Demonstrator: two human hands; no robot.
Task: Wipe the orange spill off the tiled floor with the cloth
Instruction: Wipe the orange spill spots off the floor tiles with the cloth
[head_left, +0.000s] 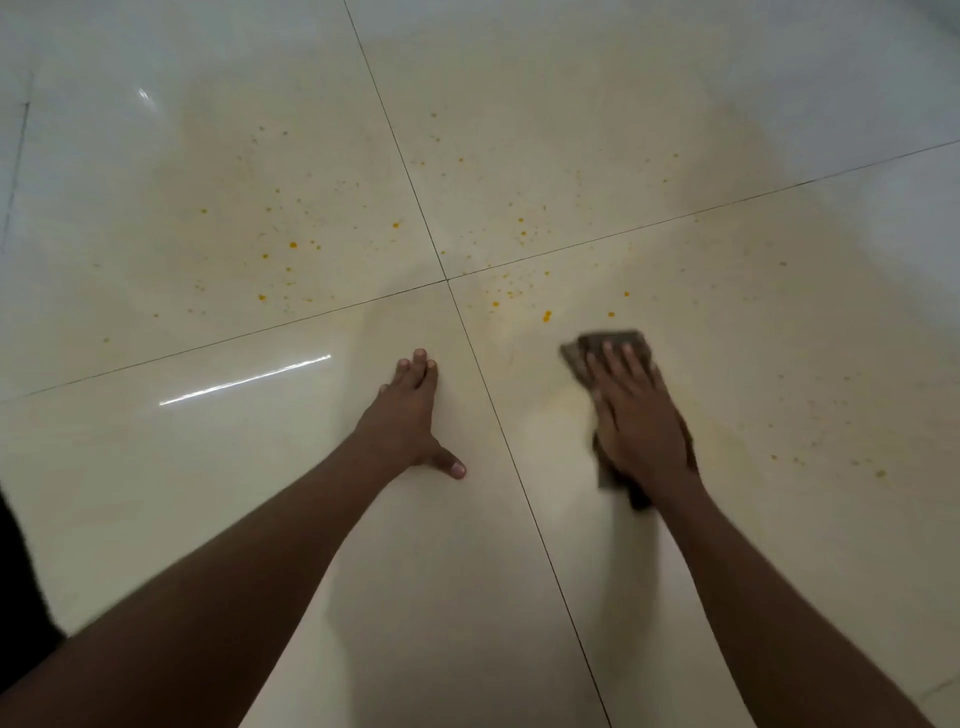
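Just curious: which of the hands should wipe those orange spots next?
The right hand: it already presses the cloth, just below the nearest spots. The left hand lies flat on the floor, bare.

The floor consists of large glossy cream square tiles separated by thin dark grout lines; four tiles meet at a cross-shaped joint near frame centre. A bright white linear light reflection lies on the near left tile. The far edges appear cooler and greyer.
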